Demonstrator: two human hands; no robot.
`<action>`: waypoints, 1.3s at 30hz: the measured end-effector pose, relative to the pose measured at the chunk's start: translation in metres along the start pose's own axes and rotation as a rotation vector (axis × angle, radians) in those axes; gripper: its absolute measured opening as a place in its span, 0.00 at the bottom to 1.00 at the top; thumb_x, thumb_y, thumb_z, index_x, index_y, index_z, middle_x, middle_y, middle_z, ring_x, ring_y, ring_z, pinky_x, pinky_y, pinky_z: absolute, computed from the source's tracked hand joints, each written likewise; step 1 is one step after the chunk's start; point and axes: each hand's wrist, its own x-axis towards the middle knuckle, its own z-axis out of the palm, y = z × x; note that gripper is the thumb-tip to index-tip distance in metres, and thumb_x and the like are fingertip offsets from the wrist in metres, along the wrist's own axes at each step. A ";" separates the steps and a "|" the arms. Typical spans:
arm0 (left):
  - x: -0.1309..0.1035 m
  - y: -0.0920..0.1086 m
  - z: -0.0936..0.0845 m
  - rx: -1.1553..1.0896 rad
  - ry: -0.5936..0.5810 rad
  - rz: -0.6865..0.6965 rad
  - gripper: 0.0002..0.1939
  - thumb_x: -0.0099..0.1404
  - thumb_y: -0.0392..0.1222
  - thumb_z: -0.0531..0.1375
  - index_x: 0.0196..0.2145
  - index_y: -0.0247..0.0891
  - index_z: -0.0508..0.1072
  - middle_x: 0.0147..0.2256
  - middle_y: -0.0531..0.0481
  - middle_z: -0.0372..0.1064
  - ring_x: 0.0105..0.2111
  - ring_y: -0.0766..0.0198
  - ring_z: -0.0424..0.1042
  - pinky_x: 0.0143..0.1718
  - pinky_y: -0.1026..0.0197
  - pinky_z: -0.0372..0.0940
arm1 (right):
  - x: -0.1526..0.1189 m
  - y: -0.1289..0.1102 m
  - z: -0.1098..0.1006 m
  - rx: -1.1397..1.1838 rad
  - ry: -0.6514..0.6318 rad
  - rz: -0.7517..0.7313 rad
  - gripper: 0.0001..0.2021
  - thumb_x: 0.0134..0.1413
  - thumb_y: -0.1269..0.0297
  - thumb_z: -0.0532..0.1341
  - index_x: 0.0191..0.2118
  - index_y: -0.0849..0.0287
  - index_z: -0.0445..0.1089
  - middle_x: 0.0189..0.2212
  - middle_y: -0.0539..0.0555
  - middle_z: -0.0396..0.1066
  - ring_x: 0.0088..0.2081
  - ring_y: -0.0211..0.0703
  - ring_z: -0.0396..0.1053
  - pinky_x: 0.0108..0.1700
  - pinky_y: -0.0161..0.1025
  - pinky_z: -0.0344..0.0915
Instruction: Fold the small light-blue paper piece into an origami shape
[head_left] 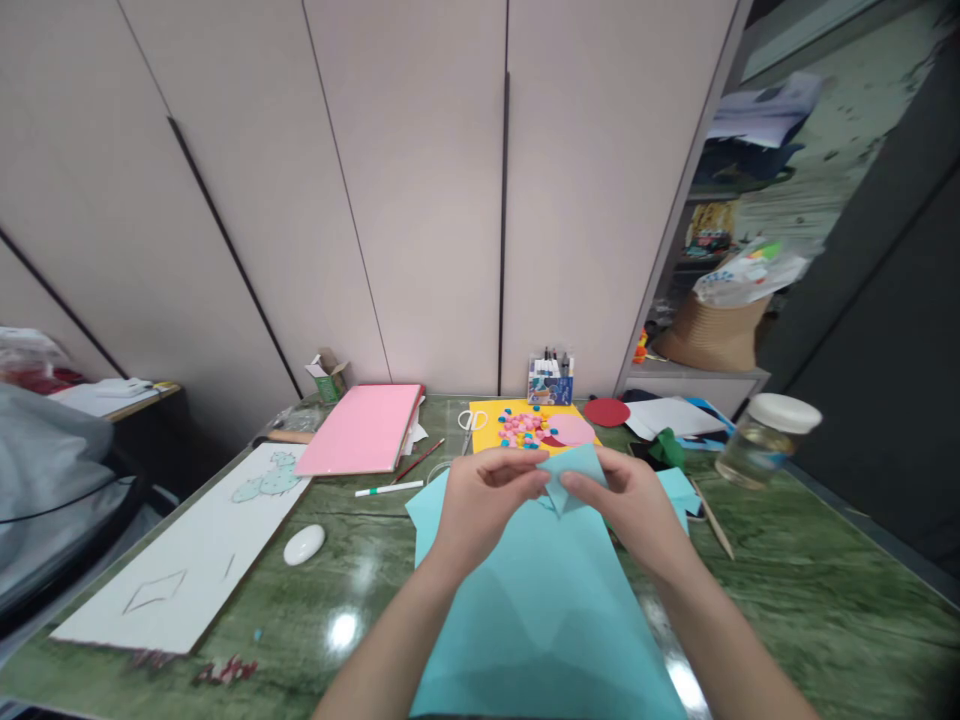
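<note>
Between my two hands is a small folded piece of light-blue paper (576, 470), held up with a pointed corner hanging down. My left hand (491, 500) pinches its left edge between thumb and fingers. On the other side, my right hand (634, 500) grips it with the thumb pressed on its front face. Beneath them a large light-blue sheet (532, 610) lies on the table. Just beyond the hands, pink, blue and yellow small pieces (525, 428) are heaped on a yellow sheet (486, 438), beside a pink paper circle (572, 430).
White scissors (472, 422), a green-white marker (389, 489) and a pink folder (364, 430) lie left of the hands. A white oval object (304, 545) sits near a drawing sheet (187, 540). On the right stand a lidded jar (765, 445) and a wooden stick (714, 518).
</note>
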 end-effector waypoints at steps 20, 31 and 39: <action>0.001 -0.002 -0.002 0.036 0.014 0.041 0.12 0.47 0.38 0.67 0.33 0.37 0.78 0.23 0.51 0.74 0.22 0.68 0.71 0.26 0.66 0.68 | -0.001 -0.003 -0.007 -0.145 -0.115 -0.032 0.12 0.46 0.56 0.63 0.27 0.62 0.73 0.24 0.52 0.73 0.26 0.41 0.66 0.29 0.36 0.63; -0.001 -0.002 -0.005 0.194 -0.111 0.190 0.06 0.59 0.39 0.58 0.31 0.38 0.76 0.30 0.49 0.70 0.27 0.67 0.70 0.31 0.64 0.68 | -0.001 -0.002 -0.003 -0.188 -0.069 -0.066 0.11 0.46 0.58 0.62 0.26 0.62 0.73 0.23 0.51 0.72 0.26 0.41 0.66 0.28 0.36 0.63; 0.000 -0.006 -0.006 0.249 -0.118 0.265 0.13 0.53 0.34 0.63 0.38 0.38 0.75 0.32 0.48 0.70 0.30 0.66 0.71 0.34 0.63 0.68 | -0.001 -0.004 -0.003 -0.229 0.001 -0.091 0.11 0.46 0.57 0.63 0.30 0.60 0.75 0.28 0.52 0.75 0.30 0.45 0.69 0.32 0.37 0.64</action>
